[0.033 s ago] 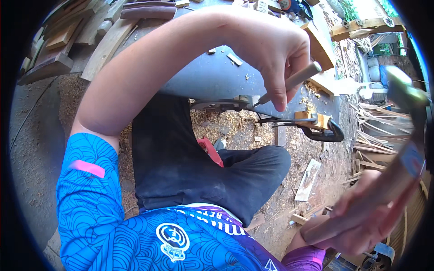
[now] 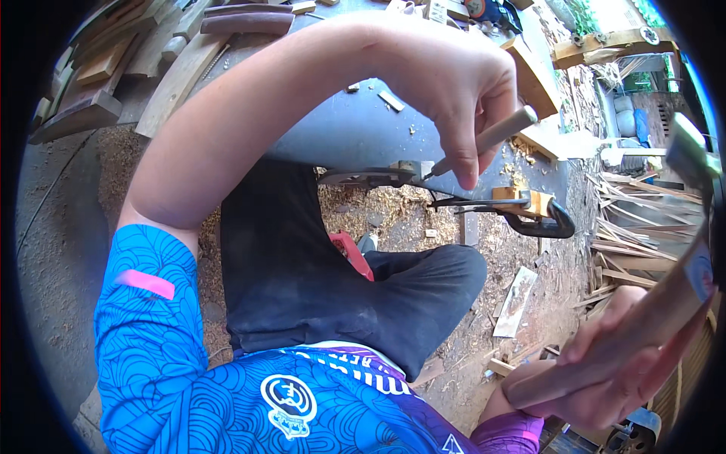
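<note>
Now we hold a chisel (image 2: 484,140) in our left hand (image 2: 461,91), fingers wrapped tight around its pale wooden handle. Its thin metal tip rests on a small wood block (image 2: 408,167) at the edge of the grey table (image 2: 340,129). Our right hand (image 2: 605,371) grips a hammer (image 2: 665,295), lifted up high. Chips and shavings (image 2: 363,200) already lie below, so some carving looks done. We think more cutting is left, because the block sits pinched in the black clamp (image 2: 529,216).
</note>
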Demonstrator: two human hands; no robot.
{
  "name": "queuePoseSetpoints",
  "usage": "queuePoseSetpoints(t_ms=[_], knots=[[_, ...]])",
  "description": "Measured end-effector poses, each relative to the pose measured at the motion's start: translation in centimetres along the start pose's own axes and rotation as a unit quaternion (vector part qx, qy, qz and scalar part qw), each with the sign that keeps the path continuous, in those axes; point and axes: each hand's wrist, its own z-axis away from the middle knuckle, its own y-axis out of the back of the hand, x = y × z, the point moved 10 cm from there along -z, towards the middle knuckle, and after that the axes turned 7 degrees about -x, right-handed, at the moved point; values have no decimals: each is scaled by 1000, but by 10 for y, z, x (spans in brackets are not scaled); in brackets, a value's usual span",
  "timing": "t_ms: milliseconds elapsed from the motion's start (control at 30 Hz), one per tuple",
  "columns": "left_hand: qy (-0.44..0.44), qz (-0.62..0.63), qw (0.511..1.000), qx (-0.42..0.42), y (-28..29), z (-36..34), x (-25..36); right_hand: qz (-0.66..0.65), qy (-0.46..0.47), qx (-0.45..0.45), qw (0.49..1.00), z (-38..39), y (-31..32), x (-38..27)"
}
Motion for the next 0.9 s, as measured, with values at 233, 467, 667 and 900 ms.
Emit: queuePoseSetpoints(t_ms=[233, 467, 667, 900], knots=[[-4, -24, 1000, -10, -10, -10, -12, 131, 83, 82, 985, -15, -30, 17], [40, 9, 999, 14, -2, -8, -28, 151, 150, 243, 946, -7, -25, 11], [45, 88, 995, 13, -5, -5, -42, 109, 154, 247, 950, 2, -15, 17], [-7, 109, 993, -50, -31, -18, -23, 136, 176, 209, 952, 6, -13, 18]])
